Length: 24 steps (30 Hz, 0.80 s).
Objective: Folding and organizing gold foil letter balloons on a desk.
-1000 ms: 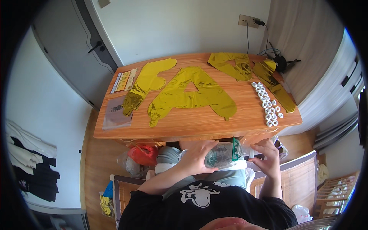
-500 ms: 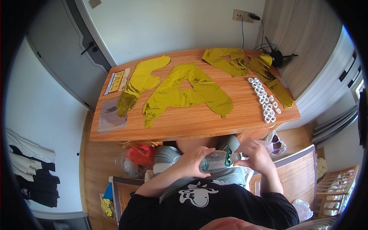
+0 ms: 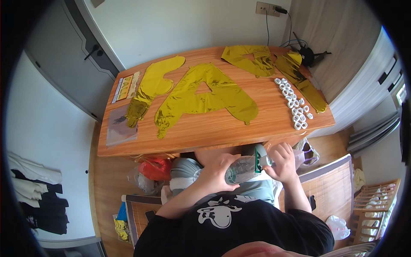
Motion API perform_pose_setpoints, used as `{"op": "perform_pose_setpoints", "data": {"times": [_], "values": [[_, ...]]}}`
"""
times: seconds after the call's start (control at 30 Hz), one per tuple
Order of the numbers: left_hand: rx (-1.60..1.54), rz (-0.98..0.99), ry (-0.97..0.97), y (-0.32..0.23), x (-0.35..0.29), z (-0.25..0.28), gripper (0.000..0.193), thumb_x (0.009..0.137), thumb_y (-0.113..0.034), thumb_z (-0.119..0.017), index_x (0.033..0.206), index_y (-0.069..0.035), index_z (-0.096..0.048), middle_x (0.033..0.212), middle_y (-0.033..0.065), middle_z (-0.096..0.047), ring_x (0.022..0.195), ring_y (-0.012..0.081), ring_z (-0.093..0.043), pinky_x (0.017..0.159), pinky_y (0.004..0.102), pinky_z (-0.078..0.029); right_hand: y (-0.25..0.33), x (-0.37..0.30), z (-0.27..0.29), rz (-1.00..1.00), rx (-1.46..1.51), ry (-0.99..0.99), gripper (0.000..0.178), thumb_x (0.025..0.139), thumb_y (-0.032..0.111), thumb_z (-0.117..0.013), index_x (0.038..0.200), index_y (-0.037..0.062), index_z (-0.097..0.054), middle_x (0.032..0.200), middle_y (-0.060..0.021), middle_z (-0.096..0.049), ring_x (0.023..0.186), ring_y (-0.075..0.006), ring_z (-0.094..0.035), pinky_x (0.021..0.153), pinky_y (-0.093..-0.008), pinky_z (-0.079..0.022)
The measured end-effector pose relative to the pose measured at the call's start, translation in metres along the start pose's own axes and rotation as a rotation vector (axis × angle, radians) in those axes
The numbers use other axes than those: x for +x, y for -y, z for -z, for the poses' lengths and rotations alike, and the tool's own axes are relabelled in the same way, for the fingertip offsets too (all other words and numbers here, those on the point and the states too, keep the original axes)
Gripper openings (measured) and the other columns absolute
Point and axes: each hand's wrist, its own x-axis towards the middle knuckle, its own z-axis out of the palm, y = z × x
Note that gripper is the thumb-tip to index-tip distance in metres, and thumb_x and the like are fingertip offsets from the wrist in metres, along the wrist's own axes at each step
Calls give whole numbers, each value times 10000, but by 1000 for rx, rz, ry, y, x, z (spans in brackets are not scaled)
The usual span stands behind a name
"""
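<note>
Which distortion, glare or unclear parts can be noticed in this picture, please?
In the head view, the fisheye lens bends the grey door and leaves dark corners; also in the head view, light gleams unevenly on the large gold foil shape, and the clear bottle between the hands has a see-through outline, hard to trace.

A person's hands hold a clear bottle below the wooden tabletop: the left hand around its body, the right hand at its neck. Flat gold foil letters and small white rings lie above.
</note>
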Motion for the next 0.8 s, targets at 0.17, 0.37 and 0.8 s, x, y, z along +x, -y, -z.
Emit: {"op": "perform_pose_setpoints", "data": {"times": [0.17,0.37,0.8], "values": [[-43,33,43,2,0,-16,935,659,-279,-932,1460,-90,-487,1392,149,-596,1265,354,-593,1066,446,-492,1,-15,-5,-206,144,121,577,919,561,-574,753,9,-542,743,-173,-509,708,-389,-521,666,-457,-425],[15,-22,-7,-4,13,-37,951,661,-233,-919,1486,-126,-459,1392,139,-587,1255,349,-584,1051,452,-498,-2,-29,2,-375,54,79,595,938,555,-547,709,8,-490,724,-176,-498,710,-393,-523,663,-469,-420],[-131,-248,156,-37,52,-100,888,740,-306,-906,1486,-75,-484,1492,172,-536,1372,359,-529,1095,455,-465,-18,-82,66,-217,201,-293,221,788,138,-739,874,54,-553,827,-129,-603,714,-252,-591,636,-328,-448]]}}
